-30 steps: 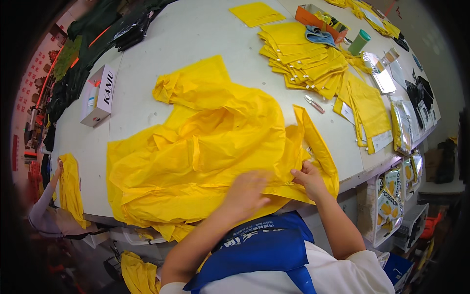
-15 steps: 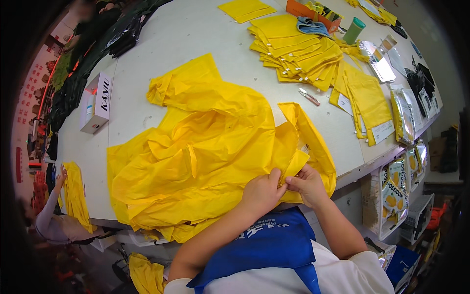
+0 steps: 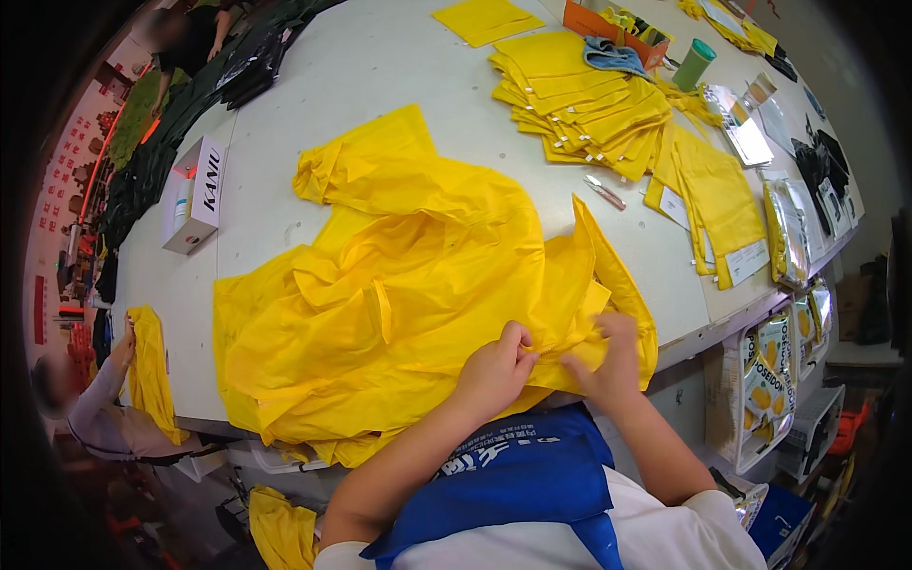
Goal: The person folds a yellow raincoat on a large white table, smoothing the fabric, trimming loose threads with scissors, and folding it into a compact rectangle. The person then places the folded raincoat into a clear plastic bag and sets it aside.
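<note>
A large crumpled yellow raincoat [image 3: 399,285] lies spread over the near part of the white table [image 3: 380,76]. My left hand [image 3: 494,370] pinches a fold of its fabric at the near edge. My right hand [image 3: 608,361] grips the same yellow fabric just to the right, close to the table's edge. Both hands sit a few centimetres apart on the garment's hem.
A stack of folded yellow garments [image 3: 579,104] and more folded ones [image 3: 712,199] lie at the back right, with a small tool [image 3: 605,192] between. A white box [image 3: 195,195] stands at left. A green cup [image 3: 693,65] and orange box [image 3: 608,24] sit far back. A person [image 3: 104,399] holds yellow fabric at lower left.
Both hands have closed in on the raincoat's near hem and drawn together, bunching the fabric; the left hand went from lying flat to pinching.
</note>
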Demonstrator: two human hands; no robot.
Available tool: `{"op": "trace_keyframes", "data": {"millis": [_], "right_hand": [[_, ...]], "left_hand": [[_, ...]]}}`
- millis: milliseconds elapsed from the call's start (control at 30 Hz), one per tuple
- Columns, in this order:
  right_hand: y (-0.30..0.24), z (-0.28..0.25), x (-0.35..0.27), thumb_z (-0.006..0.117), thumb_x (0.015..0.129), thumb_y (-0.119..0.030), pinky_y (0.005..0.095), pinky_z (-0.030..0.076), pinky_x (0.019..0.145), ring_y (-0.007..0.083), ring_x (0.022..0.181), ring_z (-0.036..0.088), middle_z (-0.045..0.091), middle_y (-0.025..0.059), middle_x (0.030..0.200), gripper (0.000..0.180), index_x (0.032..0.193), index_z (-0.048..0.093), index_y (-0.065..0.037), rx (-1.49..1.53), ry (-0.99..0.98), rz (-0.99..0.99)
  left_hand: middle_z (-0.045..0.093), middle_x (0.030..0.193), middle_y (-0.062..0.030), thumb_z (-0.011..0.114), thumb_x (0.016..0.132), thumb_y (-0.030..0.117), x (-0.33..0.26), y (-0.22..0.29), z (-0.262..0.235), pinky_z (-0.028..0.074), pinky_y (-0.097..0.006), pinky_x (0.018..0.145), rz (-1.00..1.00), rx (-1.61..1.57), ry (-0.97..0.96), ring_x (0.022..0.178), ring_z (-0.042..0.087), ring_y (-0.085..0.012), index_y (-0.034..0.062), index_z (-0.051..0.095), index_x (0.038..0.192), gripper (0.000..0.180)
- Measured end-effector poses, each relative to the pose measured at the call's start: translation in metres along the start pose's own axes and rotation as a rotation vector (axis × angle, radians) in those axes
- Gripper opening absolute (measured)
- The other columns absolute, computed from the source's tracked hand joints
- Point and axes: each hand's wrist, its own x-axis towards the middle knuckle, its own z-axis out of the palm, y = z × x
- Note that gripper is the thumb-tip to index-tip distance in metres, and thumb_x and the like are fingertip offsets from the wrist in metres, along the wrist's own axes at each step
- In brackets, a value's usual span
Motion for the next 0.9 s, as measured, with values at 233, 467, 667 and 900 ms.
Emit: {"op": "trace_keyframes", "data": {"millis": [233,467,667,900], "right_hand": [[-0.003,0.026,-0.008,0.073,0.068,-0.012,0.0369,0.042,0.072,0.0261,0.082,0.056,0.059,0.0076,0.084,0.019,0.085,0.063,-0.009,0.124,-0.371,-0.071],[0.007,0.037,-0.016,0.070,0.072,-0.018,0.0344,0.041,0.066,0.0241,0.075,0.058,0.059,0.0068,0.077,0.021,0.089,0.062,-0.011,-0.079,-0.347,-0.158],[0.016,0.055,-0.024,0.069,0.072,-0.020,0.0345,0.041,0.064,0.0212,0.068,0.059,0.059,0.0050,0.071,0.022,0.093,0.064,-0.014,-0.215,-0.538,-0.171],[0.013,0.049,-0.019,0.066,0.079,-0.013,0.0334,0.047,0.060,0.0241,0.068,0.062,0.064,0.0118,0.079,0.014,0.091,0.066,-0.007,0.245,-0.450,0.048]], "left_hand": [[0.060,0.080,-0.0122,0.064,0.081,0.018,-0.018,-0.018,0.005,0.048,-0.038,0.068,0.121,0.115,0.063,0.076,0.060,-0.0305,0.0054,0.050,0.094,0.022],[0.057,0.096,-0.0058,0.066,0.075,0.018,-0.043,-0.056,-0.005,0.041,-0.043,0.082,0.336,0.513,0.129,0.095,0.053,-0.0285,0.0081,0.055,0.096,0.026],[0.055,0.083,-0.0058,0.059,0.078,0.014,-0.046,-0.093,-0.003,0.044,-0.039,0.074,0.323,0.544,0.089,0.084,0.055,-0.0263,0.0118,0.058,0.092,0.014],[0.055,0.072,-0.0064,0.065,0.075,0.011,-0.057,-0.075,-0.020,0.047,-0.038,0.055,0.340,0.517,0.172,0.065,0.058,-0.0271,0.0123,0.058,0.088,0.015]]}}
